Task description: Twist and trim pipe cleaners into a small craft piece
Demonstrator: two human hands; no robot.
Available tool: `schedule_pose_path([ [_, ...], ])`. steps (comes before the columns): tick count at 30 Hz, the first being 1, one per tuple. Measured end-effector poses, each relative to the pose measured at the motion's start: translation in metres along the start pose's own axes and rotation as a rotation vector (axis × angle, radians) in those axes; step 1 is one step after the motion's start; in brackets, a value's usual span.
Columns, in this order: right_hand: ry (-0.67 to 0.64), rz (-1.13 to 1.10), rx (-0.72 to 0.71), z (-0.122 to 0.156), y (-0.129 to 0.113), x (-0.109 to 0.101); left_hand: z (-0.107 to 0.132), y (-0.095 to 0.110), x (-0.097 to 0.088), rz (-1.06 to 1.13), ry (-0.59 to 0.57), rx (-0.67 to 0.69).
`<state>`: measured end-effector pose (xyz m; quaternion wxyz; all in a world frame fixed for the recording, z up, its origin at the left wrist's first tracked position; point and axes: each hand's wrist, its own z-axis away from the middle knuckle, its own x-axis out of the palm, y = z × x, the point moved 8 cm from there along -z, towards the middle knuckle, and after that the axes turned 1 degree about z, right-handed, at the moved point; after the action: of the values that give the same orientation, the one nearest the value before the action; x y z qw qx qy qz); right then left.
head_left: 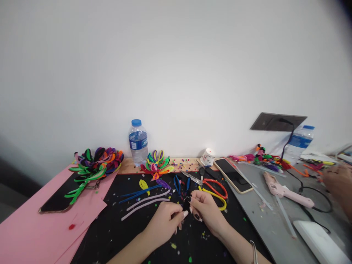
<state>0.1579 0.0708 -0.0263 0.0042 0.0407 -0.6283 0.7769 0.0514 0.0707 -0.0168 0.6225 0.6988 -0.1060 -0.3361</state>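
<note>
My left hand (167,222) and my right hand (206,212) meet over the black mat (93,240), fingers closed in a pinch. Whatever they pinch is small and dark, and it blends with the mat, so I cannot make it out. Just beyond the fingertips are blue pipe cleaner loops (177,185). Scissors (216,183) with red and yellow handles lie beside my right hand. Left of my left hand lie lilac pipe cleaners (145,206), blue pipe cleaners (140,192), a yellow loop (144,186) and a purple loop (163,183).
A water bottle (138,146), a colourful pipe cleaner flower (156,164) and a paper cup (208,157) stand near the wall. Leftward, a larger bouquet (96,165) rests over a phone (55,200). To the right lie another phone (233,176), a pink glue gun (287,192) and another person's hand (339,183).
</note>
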Motion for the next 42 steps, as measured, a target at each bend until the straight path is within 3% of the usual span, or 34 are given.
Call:
schedule_pose_path([
  [9, -0.003, 0.082, 0.010, 0.000, -0.004, -0.001, 0.001, 0.000, 0.000, -0.051, 0.000, 0.002],
  [14, -0.006, 0.015, 0.014, 0.001, -0.003, -0.002, 0.000, -0.001, 0.000, -0.002, -0.003, -0.025],
  [27, -0.144, 0.153, -0.023, -0.002, -0.010, 0.000, 0.001, 0.009, 0.002, -0.100, -0.094, 0.054],
  [33, 0.010, 0.109, -0.029, -0.003, -0.010, -0.013, -0.001, 0.001, -0.008, 0.072, 0.062, -0.041],
  [42, 0.023, -0.130, -0.069, 0.002, -0.010, -0.005, 0.006, 0.021, -0.034, -0.047, 0.321, 0.094],
])
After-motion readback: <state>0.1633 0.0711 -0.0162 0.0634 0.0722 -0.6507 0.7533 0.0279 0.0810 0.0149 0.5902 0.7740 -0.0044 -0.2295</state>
